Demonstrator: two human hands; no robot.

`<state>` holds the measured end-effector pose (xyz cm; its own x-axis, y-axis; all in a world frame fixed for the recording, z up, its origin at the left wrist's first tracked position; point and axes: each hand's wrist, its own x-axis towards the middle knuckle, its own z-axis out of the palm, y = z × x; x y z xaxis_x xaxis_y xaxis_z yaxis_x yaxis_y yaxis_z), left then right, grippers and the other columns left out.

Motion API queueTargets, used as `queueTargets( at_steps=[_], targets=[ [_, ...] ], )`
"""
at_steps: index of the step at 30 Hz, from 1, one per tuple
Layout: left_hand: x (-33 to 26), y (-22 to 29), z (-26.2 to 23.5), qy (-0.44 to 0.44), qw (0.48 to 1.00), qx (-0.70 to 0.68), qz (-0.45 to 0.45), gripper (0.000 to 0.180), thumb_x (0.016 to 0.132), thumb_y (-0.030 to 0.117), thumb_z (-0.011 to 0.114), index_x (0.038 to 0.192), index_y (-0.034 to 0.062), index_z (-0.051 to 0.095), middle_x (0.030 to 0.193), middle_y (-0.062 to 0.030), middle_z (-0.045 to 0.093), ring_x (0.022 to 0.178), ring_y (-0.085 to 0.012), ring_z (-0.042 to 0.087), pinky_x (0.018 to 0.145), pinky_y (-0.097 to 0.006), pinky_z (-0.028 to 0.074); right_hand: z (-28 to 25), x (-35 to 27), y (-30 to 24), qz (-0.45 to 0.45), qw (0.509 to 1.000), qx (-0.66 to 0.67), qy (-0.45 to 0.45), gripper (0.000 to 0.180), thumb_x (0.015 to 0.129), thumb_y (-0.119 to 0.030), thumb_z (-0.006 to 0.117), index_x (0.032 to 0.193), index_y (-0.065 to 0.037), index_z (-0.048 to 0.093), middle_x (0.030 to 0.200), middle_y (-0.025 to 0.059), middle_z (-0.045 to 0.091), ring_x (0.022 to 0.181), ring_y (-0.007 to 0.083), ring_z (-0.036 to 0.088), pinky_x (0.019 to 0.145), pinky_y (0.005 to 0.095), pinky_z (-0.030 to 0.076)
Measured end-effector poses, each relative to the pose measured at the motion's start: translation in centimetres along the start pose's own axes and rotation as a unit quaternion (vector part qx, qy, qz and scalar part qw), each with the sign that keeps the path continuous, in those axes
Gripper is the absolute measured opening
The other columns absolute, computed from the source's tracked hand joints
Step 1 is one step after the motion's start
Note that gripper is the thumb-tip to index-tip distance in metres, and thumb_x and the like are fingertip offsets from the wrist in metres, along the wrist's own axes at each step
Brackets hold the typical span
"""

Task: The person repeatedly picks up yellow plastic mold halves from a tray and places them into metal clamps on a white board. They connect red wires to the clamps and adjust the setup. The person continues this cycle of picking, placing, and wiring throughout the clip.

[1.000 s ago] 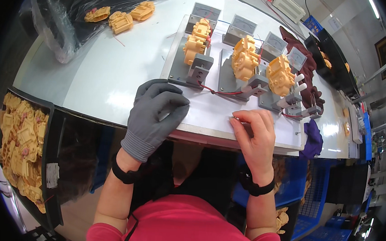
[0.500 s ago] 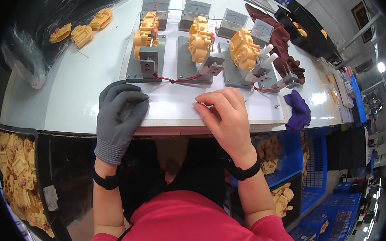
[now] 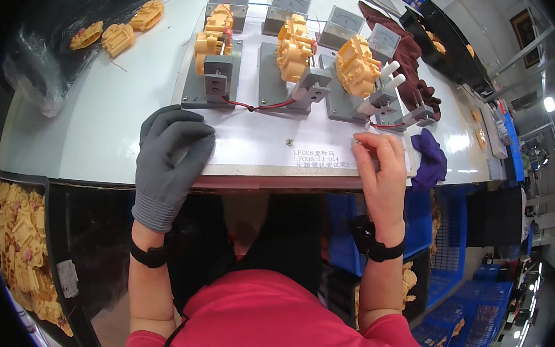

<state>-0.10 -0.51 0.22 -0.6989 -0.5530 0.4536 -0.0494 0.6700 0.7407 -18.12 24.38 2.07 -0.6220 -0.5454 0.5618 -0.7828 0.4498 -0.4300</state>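
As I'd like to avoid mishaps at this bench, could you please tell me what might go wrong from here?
The small metal piece lying on the white board between the gloved left hand and the bare right hand could be brushed away. The red wire running between two grey stands, near the left hand, might get snagged.

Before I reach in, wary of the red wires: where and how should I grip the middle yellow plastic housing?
Grip the middle yellow plastic housing by its upper body, likely best from above and left: that side is open, while the grey block sits at its near right and an analog meter stands behind.
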Motion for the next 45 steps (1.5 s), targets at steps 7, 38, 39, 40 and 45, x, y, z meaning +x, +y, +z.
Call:
queueTargets(
  at_steps=[7, 38, 39, 40, 45],
  targets=[
    [0.1, -0.1, 0.0, -0.008, 1.0, -0.005, -0.01, 0.015, 0.082, 0.01, 0.071, 0.095, 0.0042, 0.071, 0.105, -0.0104, 0.065, 0.111, -0.0285, 0.054, 0.097, -0.038, 0.043, 0.3, 0.2, 0.4, -0.019, 1.0, 0.014, 0.004, 0.008, 0.087, -0.004, 0.068, 0.094, -0.002, 0.066, 0.085, 0.0096, 0.061, 0.084, 0.0278, 0.057, 0.078, 0.0374, 0.044],
    [0.4, 0.7, -0.4, -0.01, 0.999, 0.031, -0.008, 0.015, 0.083, 0.015, 0.071, 0.094, 0.0048, 0.071, 0.104, -0.01, 0.064, 0.11, -0.0287, 0.053, 0.096, -0.038, 0.042, 4.0, 1.6, -5.1, -0.042, 0.991, 0.121, -0.03, 0.01, 0.086, -0.008, 0.071, 0.093, -0.004, 0.066, 0.087, 0.006, 0.063, 0.08, 0.0231, 0.057, 0.075, 0.0346, 0.044],
    [0.4, 0.7, -0.5, -0.017, 0.999, 0.04, -0.007, 0.015, 0.083, 0.013, 0.07, 0.095, 0.0036, 0.071, 0.106, -0.0105, 0.063, 0.11, -0.0282, 0.053, 0.096, -0.038, 0.042, 4.1, 1.6, -5.0, -0.046, 0.991, 0.12, -0.026, 0.01, 0.086, -0.008, 0.071, 0.093, -0.005, 0.066, 0.086, 0.0059, 0.063, 0.079, 0.0232, 0.057, 0.075, 0.0346, 0.044],
    [0.4, 0.6, -0.4, -0.014, 0.999, 0.043, -0.001, 0.014, 0.083, 0.012, 0.071, 0.094, 0.0041, 0.071, 0.104, -0.01, 0.064, 0.11, -0.0282, 0.052, 0.096, -0.038, 0.042, 4.1, 1.5, -5.1, -0.049, 0.992, 0.116, -0.025, 0.009, 0.086, -0.008, 0.071, 0.093, -0.005, 0.066, 0.086, 0.0056, 0.063, 0.079, 0.0232, 0.057, 0.075, 0.0345, 0.044],
    [0.3, 0.8, -0.4, -0.011, 0.999, 0.04, -0.003, 0.013, 0.083, 0.012, 0.071, 0.093, 0.0037, 0.07, 0.103, -0.0095, 0.064, 0.11, -0.0283, 0.052, 0.095, -0.038, 0.042, 4.3, 1.5, -5.1, -0.061, 0.993, 0.101, -0.026, 0.007, 0.086, -0.008, 0.071, 0.091, -0.007, 0.066, 0.084, 0.0043, 0.062, 0.078, 0.0226, 0.056, 0.074, 0.0342, 0.042]
  ],
)
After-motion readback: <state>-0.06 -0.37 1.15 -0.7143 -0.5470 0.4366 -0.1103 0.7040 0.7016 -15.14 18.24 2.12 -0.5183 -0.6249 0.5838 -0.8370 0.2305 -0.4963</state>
